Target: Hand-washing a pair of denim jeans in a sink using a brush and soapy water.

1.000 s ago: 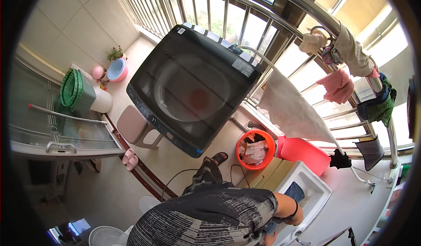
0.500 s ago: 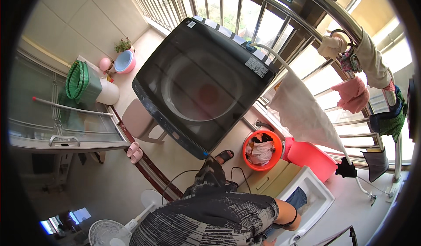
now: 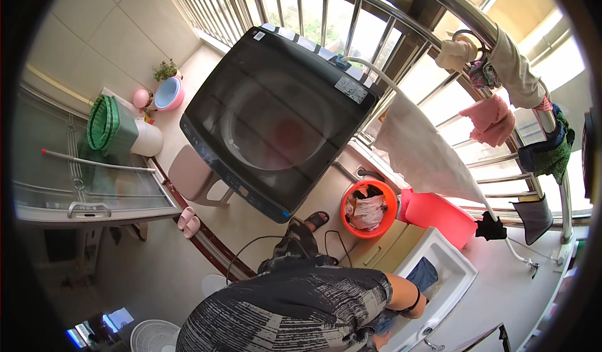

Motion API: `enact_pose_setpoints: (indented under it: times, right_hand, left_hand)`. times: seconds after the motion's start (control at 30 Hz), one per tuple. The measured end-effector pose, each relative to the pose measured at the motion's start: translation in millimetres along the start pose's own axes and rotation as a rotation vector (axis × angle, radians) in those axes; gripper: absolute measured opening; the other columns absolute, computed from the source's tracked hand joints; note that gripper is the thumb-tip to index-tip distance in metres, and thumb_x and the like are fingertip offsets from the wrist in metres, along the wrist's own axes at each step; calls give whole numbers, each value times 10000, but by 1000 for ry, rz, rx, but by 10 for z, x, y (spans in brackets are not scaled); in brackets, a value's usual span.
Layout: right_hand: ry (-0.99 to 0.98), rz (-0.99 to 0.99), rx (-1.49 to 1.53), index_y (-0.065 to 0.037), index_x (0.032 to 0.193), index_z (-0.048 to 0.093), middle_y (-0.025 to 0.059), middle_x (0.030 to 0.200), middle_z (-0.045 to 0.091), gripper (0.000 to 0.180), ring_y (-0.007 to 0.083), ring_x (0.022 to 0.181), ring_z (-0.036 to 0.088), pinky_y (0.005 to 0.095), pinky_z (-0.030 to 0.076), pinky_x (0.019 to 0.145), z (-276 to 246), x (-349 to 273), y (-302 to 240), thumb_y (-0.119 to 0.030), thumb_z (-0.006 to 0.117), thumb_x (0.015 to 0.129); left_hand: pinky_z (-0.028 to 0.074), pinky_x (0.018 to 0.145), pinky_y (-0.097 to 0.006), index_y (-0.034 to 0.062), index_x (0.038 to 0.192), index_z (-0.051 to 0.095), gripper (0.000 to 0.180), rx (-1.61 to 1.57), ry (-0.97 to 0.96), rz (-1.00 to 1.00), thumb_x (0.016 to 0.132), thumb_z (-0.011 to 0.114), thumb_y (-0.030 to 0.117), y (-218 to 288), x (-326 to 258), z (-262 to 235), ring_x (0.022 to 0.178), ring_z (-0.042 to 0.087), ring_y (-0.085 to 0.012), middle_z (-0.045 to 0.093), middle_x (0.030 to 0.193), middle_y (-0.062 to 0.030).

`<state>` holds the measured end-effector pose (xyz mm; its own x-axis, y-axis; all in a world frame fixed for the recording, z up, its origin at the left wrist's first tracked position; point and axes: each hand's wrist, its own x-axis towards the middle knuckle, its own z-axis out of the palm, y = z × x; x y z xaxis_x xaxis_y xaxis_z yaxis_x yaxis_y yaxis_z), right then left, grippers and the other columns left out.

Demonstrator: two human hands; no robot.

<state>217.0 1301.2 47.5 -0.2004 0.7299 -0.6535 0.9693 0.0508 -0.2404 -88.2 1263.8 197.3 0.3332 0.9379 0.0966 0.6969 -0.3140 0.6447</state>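
A blue denim garment (image 3: 424,273) lies in the white sink (image 3: 465,273) at the lower right, part of it between my arms. My left arm, with a black band at the wrist, reaches over the sink; my left hand (image 3: 416,310) is bent down at the cloth, its fingers hidden. Lower down, my right hand (image 3: 380,340) shows only in part beside my shirt, closed against the blue fabric. My torso, in a black and grey patterned shirt, hides much of that area.
A dark top-load washing machine (image 3: 276,120) with its lid down stands ahead. Beside the sink are an orange bucket (image 3: 390,211) of laundry and a red basin (image 3: 439,217). A cable (image 3: 241,251) crosses the floor near my feet. A white fan (image 3: 153,336) stands at lower left.
The view has shifted a little, so the room appears slightly further left. My left hand has moved slightly at the sink, and more of my right hand shows beside the blue cloth.
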Motion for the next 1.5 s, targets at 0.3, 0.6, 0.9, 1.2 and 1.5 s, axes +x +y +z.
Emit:
enact_pose_setpoints:
  times: [0.3, 0.6, 0.9, 1.2, 1.5]
  right_hand:
    - [-2, 23, 36, 32, 1398, 514, 128, 935, 681, 623, 231, 732, 659, 354, 553, 644, 8, -76, 201, -45, 691, 806]
    - [-12, 35, 79, 31, 1390, 519, 123, 926, 680, 607, 221, 716, 656, 349, 551, 624, 34, -127, 483, -45, 689, 813]
    - [2, 40, 208, 29, 1383, 524, 119, 917, 679, 591, 211, 701, 653, 345, 549, 605, -112, -54, 1284, -45, 688, 819]
    - [63, 92, 116, -31, 1289, 675, 160, 1066, 754, 544, 314, 1024, 719, 391, 558, 934, 295, -543, 294, -238, 732, 790]
    - [133, 150, 422, -84, 1469, 511, 241, 1390, 549, 657, 375, 1190, 627, 432, 491, 1046, 168, -225, -252, -197, 698, 849]
  left_hand:
    - [572, 816, -463, 80, 972, 805, 242, 33, -83, 30, 763, 727, 174, 45, 70, 23, 943, 732, -351, 765, 986, -176]
    - [571, 824, -464, 83, 989, 803, 255, 78, -157, 52, 766, 728, 182, 41, 148, 7, 954, 731, -351, 765, 1002, -175]
    - [569, 804, -470, 108, 1070, 764, 340, -75, -136, 142, 731, 767, 132, -70, 330, 231, 944, 730, -365, 764, 1014, -170]
    - [559, 965, -464, 112, 1168, 746, 299, 95, -544, -217, 888, 645, 136, -877, -419, 383, 1188, 665, -334, 677, 1272, -137]
    - [390, 1126, -486, 61, 1275, 655, 384, 148, -137, -221, 903, 595, 129, -1187, -48, 696, 1334, 510, -332, 589, 1369, -151]
